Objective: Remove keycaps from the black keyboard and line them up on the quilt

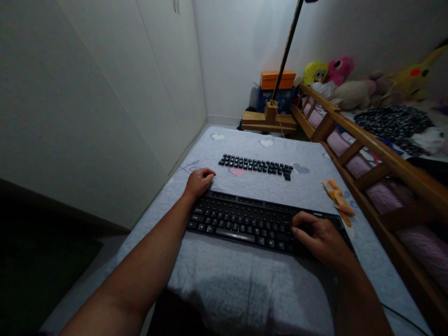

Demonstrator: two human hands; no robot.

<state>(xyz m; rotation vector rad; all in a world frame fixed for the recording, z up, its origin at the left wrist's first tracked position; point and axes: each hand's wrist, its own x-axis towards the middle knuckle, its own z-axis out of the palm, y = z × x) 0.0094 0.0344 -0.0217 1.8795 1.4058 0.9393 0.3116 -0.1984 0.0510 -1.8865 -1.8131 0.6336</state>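
Observation:
A black keyboard (234,219) lies on the cloth-covered table; its upper rows show bare sockets, while its lower rows carry keycaps. Loose black keycaps (255,164) are laid out in rows behind it. My left hand (200,182) rests at the keyboard's back left corner, fingers curled together; whatever they may hold is hidden. Over the right part of the keyboard, my right hand (315,233) has thumb and forefinger pinched near the keys; what is between them is too small and dark to make out.
An orange cloth with a yellow-handled tool (336,198) lies at the table's right. A wooden bed rail (385,163) runs along the right side. Behind the table are a wooden stand (269,119) with a pole and an orange box (277,80). White cabinets line the left.

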